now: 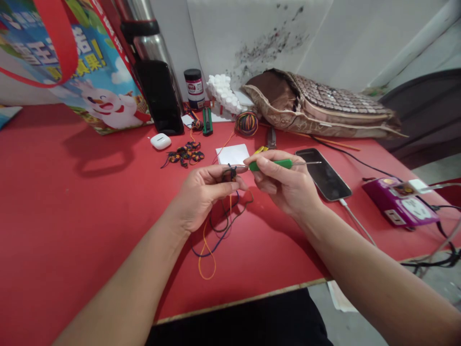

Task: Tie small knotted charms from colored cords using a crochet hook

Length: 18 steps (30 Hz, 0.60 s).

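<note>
Between the thumb and fingers of my left hand (pixel 203 192) is a small dark piece of knotted cord (pixel 230 176). My right hand (pixel 283 180) is closed around the green handle of a crochet hook (pixel 272 165). Its thin metal shaft reaches left to the knotted cord at my left fingertips, and another metal tip sticks out to the right. Whether the shaft passes through a loop is too small to tell. Loose orange, navy and dark green cords (pixel 216 235) hang from the piece over the red table. Just beyond my hands lies a white paper square (pixel 233 154).
Behind the hands lie a multicoloured cord ball (pixel 247 123), finished knotted pieces (pixel 185 154), a white earbud case (pixel 160 141) and a propped black phone (pixel 160 96). To the right are a charging phone (pixel 324 175) and a purple power strip (pixel 399 202). The table's front edge (pixel 245 302) is near me.
</note>
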Available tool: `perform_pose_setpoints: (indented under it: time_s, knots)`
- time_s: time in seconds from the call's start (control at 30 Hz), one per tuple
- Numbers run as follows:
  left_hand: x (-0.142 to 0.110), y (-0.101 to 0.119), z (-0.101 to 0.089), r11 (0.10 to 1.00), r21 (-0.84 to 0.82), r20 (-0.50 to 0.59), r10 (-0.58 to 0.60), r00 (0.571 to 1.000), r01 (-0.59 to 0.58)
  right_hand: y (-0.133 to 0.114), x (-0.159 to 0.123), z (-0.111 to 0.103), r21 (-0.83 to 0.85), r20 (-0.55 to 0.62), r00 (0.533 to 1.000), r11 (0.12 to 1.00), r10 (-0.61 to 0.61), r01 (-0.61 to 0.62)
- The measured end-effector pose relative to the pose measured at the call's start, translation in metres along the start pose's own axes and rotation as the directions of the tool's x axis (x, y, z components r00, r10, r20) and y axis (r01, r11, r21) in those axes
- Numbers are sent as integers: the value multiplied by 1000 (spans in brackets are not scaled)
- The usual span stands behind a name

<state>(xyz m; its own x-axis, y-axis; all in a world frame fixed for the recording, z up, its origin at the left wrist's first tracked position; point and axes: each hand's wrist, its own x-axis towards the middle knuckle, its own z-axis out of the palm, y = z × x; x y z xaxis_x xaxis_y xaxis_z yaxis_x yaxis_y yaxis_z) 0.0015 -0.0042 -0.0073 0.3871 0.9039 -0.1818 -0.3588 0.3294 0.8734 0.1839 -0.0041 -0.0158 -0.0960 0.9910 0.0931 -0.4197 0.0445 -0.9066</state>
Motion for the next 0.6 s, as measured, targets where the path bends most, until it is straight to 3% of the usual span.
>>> perform_pose_setpoints:
  time_s: [0.37,0.6]
  knots:
    - [0,1,-2,997,42,58,59,997,-62,0,1,-1,-33,-10,1000,999,-1,1]
    - [-2,6,1,1000,-9,55,3,998,-3,-1,0,0,-43,-26,1000,999,-8,7]
